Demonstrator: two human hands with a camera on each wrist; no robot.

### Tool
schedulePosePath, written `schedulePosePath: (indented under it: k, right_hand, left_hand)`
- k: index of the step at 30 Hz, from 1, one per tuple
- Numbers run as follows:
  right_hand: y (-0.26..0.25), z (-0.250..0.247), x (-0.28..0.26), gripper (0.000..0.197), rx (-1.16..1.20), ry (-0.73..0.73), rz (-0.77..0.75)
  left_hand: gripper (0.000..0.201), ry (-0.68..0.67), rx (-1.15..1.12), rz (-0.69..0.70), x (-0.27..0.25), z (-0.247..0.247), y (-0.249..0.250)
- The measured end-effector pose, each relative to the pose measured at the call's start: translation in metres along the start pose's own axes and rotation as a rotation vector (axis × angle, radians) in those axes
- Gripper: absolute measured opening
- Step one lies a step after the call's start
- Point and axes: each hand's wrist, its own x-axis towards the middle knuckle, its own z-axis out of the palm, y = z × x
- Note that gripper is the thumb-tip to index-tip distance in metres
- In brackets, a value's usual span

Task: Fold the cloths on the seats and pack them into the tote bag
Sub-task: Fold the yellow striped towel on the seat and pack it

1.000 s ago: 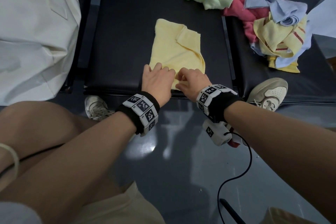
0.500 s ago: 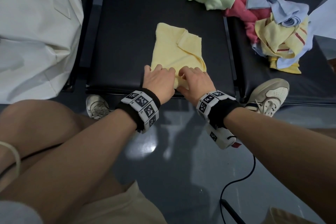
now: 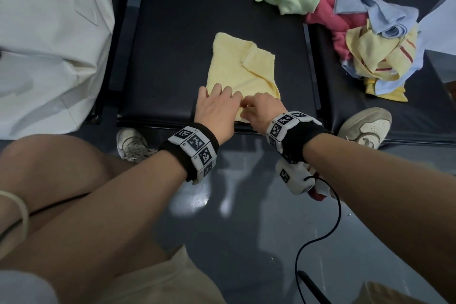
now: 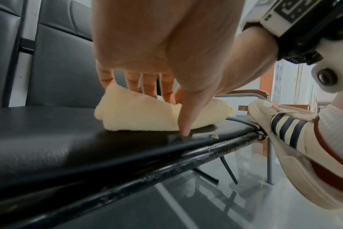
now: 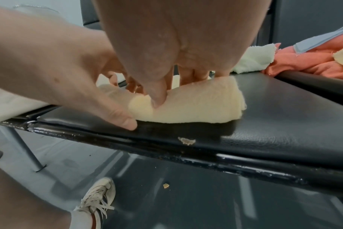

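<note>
The yellow cloth [image 3: 240, 66] lies partly folded on the middle seat [image 3: 172, 39], with one flap turned over at its far right corner. Both hands work its near edge, close to the front lip of the seat.

**Grip state**
- Left hand [image 3: 217, 108]: fingers lie on top of the near-left part of the cloth, and the thumb [image 4: 184, 122] points down to the seat just in front of the edge – the cloth sits between thumb and fingers in a loose pinch.
- Right hand [image 3: 264, 111]: thumb pressed into the raised near edge, fingers curled over the top behind it – a pinch on the fold.

**Position relative to the grip**
The bulk of the cloth extends away from both hands toward the seat back. Only the near hem is held; the far flap is free.

**Probable faults**
- The near edge is bunched, not flat. Folding it forward in this state would likely lock in a lumpy, uneven fold.
- The hands sit close together, so the outer corners are unsupported and may droop or trail when lifted.
- The loose far flap may open if the cloth is dragged.

The unfolded pile [image 3: 357, 32] waits on the right seat, and the white tote bag [image 3: 49, 44] stands to the left
</note>
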Motion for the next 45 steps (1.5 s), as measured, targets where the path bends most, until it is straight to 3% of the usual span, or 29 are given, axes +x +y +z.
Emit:
schedulePosePath:
  k: [4, 15, 20, 27, 32, 45]
  right_hand:
    - [-0.002, -0.002, -0.002, 0.030, -0.002, -0.030, 0.001]
    - [0.005, 0.010, -0.014, 0.044, -0.093, 0.120, -0.078]
    - [0.005, 0.012, -0.013, 0.033, -0.110, 0.138, -0.078]
    - [0.004, 0.005, -0.007, 0.036, -0.128, 0.046, -0.051]
    - [0.004, 0.001, -0.006, 0.036, -0.093, -0.008, -0.048]
    - [0.007, 0.012, -0.015, 0.036, -0.109, 0.206, -0.085]
  left_hand:
    - [0.037, 0.008, 0.005, -0.025, 0.001, 0.001, 0.001]
    - [0.028, -0.013, -0.049, -0.036, 0.002, 0.001, -0.002]
    - [0.023, -0.045, -0.061, -0.047, 0.003, 0.001, -0.001]
    - [0.036, 0.062, -0.065, -0.009, 0.002, 0.000, -0.001]
    - [0.038, 0.030, 0.023, 0.000, 0.000, 0.003, 0.002]
    - [0.023, 0.030, -0.055, -0.026, 0.003, 0.003, -0.001]
